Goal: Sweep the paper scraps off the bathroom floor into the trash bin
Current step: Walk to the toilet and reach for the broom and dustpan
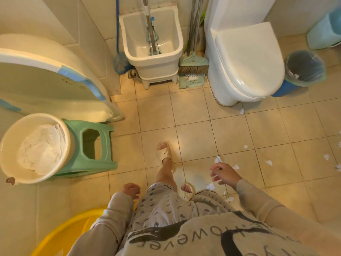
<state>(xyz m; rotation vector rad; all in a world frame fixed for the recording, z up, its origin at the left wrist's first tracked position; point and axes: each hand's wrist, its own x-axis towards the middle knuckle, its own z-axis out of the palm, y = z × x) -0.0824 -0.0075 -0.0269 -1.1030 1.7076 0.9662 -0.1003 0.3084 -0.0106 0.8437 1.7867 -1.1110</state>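
Hanging empty, left hand (131, 190) curled — right hand (224, 173) spread

The floor (193, 115) is showing beige tiles, scattered with white paper scraps (217, 159). The trash bin (284, 89) is showing blue under a clear liner. The stool (96, 145), broom (193, 63) and dustpan (191, 81) are showing green; the basin (60, 235) yellow.

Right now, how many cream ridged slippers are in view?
2: one cream ridged slipper forward on the tiled floor, the other slipper nearer the body, partly hidden by the patterned shorts.
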